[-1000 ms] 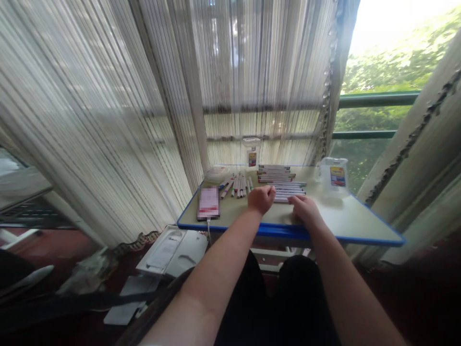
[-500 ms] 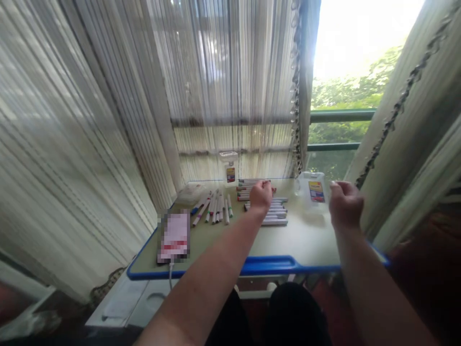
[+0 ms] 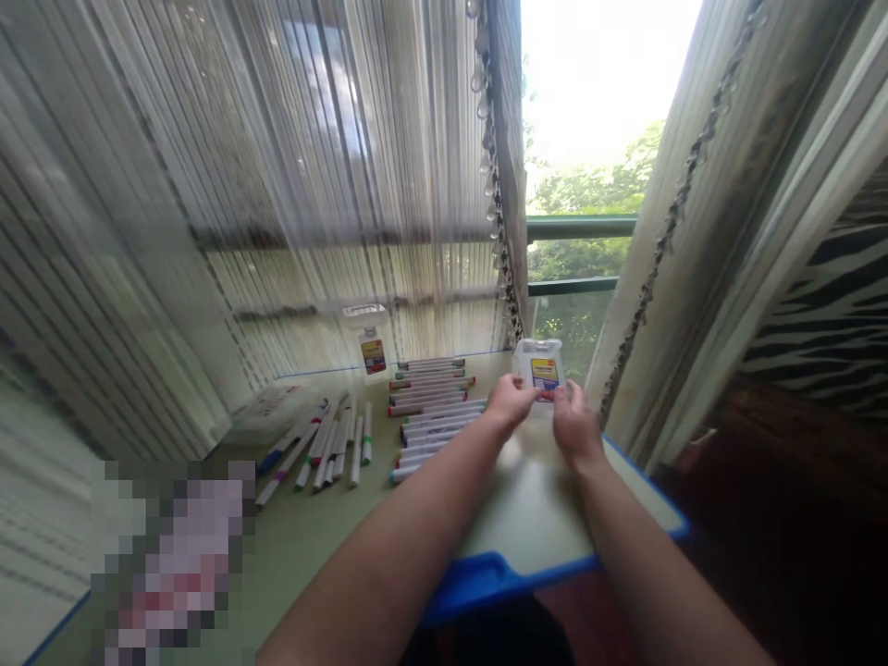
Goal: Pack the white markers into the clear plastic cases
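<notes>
A clear plastic case with a yellow, blue and red label stands at the back right of the table, tilted slightly. My left hand grips its lower left side, thumb on the front by the label. On the opposite side my right hand closes on its right edge, thumb also at the label. Left of my hands, white markers with coloured ends lie side by side in stacked rows, partly behind my left forearm. Further left, a looser fan of markers rests on the table.
A second labelled clear case stands upright at the back. Another clear plastic box lies on the left. A blurred-out pink device is at the near left. The table has a blue rim; string curtains hang behind it.
My left hand has moved from the marker rows to the clear case, and my right hand has come in to its right side. Both hands now hold it. The view has turned right.
</notes>
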The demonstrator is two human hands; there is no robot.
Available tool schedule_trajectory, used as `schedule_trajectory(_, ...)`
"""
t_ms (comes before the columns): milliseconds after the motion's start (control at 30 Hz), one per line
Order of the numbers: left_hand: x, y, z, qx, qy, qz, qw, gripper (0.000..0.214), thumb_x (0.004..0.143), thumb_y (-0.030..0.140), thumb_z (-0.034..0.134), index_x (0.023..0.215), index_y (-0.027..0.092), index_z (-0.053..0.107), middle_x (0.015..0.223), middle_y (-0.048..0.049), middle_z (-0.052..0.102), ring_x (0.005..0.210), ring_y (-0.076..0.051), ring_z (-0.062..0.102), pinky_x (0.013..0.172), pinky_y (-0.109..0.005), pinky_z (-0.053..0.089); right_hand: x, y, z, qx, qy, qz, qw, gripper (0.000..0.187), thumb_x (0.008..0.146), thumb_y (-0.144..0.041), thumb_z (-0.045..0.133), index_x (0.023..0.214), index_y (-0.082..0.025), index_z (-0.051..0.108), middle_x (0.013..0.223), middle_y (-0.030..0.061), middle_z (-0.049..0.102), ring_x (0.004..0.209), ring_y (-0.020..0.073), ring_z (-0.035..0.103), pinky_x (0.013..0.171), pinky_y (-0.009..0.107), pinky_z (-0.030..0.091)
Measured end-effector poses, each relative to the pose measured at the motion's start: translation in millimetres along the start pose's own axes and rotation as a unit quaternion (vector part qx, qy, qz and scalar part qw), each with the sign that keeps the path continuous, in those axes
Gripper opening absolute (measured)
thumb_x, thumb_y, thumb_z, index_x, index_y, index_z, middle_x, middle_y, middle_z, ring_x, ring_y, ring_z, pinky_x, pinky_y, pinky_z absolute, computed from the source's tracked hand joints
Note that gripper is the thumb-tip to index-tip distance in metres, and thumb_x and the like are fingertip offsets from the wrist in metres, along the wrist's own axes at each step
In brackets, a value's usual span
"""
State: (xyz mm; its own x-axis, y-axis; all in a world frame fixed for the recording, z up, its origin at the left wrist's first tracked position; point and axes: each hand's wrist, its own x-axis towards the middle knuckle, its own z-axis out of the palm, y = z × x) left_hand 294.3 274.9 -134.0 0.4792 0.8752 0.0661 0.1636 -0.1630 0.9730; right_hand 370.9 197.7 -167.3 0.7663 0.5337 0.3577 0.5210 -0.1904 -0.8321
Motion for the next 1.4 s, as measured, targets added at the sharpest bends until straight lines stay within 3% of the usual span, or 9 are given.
schedule_trajectory(167,8,-6,-0.8,-0.064,0.002,0.019,0.998,0.03,0.067,0.018,0.075,0.093,0.01,0.064,0.104,-0.0155,0.068,0.101,-0.024,0.062,0.088,-0.035,0.048,0,-3,5,0.016,0.061,-0.084,0.995,0.054,0.086,-0.042,0.033,0.124,-0.008,0.052,0.121,0.0223,0.06,0.111,0.0303,0.057,0.094,0.045,0.043)
schedule_trajectory(467,7,-8,10.4,-0.167,0.019,0.038,0.985,0.024,0.065,0.014,0.075,0.086,0.01,0.064,0.099,-0.0151,0.07,0.099,-0.024,0.064,0.092,-0.037,0.047,-3,-4,7,0.028,0.113,-0.107,0.987,0.046,0.084,-0.04,0.041,0.119,-0.013,0.054,0.113,0.019,0.065,0.103,0.0293,0.063,0.09,0.045,0.048)
schedule_trajectory(700,-23,-9,-23.5,-0.22,-0.009,0.084,0.972,0.037,0.066,0.022,0.078,0.099,0.013,0.065,0.114,-0.0156,0.066,0.102,-0.025,0.064,0.094,-0.041,0.047,-17,-9,0,0.092,0.104,-0.169,0.976,0.045,0.079,-0.045,0.055,0.111,-0.014,0.06,0.104,0.0153,0.07,0.093,0.0274,0.068,0.085,0.044,0.053)
schedule_trajectory(867,-53,-9,-65.4,-0.211,0.03,0.106,0.971,0.059,0.061,0.027,0.083,0.111,0.016,0.055,0.113,-0.0163,0.065,0.096,-0.024,0.065,0.088,-0.041,0.049,-44,-33,3,0.171,0.064,-0.258,0.949,0.042,0.079,-0.043,0.06,0.111,-0.015,0.06,0.112,0.0152,0.067,0.097,0.0258,0.067,0.089,0.047,0.054)
schedule_trajectory(933,-66,-9,-88.1,-0.232,0.005,0.154,0.96,0.057,0.066,0.034,0.08,0.112,0.018,0.05,0.103,-0.0124,0.068,0.094,-0.022,0.066,0.089,-0.039,0.048,-56,-52,7,0.211,0.031,-0.277,0.937,0.043,0.079,-0.041,0.062,0.114,-0.016,0.058,0.119,0.0159,0.064,0.105,0.0254,0.064,0.094,0.048,0.051)
schedule_trajectory(1067,-93,-7,-142.7,-0.239,-0.024,0.214,0.947,0.059,0.067,0.039,0.078,0.109,0.022,0.04,0.097,-0.0064,0.069,0.085,-0.017,0.067,0.083,-0.035,0.05,-82,-98,24,0.317,-0.045,-0.251,0.914,0.041,0.08,-0.039,0.061,0.114,-0.016,0.056,0.119,0.0152,0.063,0.109,0.0252,0.063,0.098,0.049,0.048)
schedule_trajectory(1167,-109,-4,-187.6,-0.199,0.026,0.194,0.96,0.058,0.066,0.037,0.078,0.105,0.023,0.038,0.098,-0.0059,0.067,0.075,-0.015,0.066,0.074,-0.034,0.051,-98,-128,46,0.35,-0.106,-0.236,0.9,0.038,0.078,-0.036,0.062,0.111,-0.018,0.056,0.115,0.0139,0.065,0.108,0.0252,0.063,0.098,0.048,0.048)
schedule_trajectory(1267,-113,-8,-232.8,-0.172,0.053,0.23,0.956,0.059,0.065,0.029,0.08,0.106,0.024,0.037,0.1,-0.0043,0.065,0.081,-0.015,0.066,0.081,-0.035,0.05,-111,-152,77,0.373,-0.175,-0.222,0.884,0.037,0.073,-0.031,0.062,0.108,-0.02,0.055,0.115,0.0121,0.065,0.11,0.0247,0.062,0.098,0.045,0.048)
schedule_trajectory(1400,-109,-29,-286.5,-0.057,0.124,0.275,0.952,0.05,0.07,0.023,0.075,0.108,0.024,0.041,0.112,-0.0059,0.061,0.096,-0.016,0.063,0.089,-0.036,0.048,-129,-179,122,0.334,-0.245,-0.151,0.898,0.044,0.063,-0.021,0.06,0.107,-0.019,0.059,0.108,0.0107,0.068,0.103,0.0262,0.065,0.088,0.043,0.052)
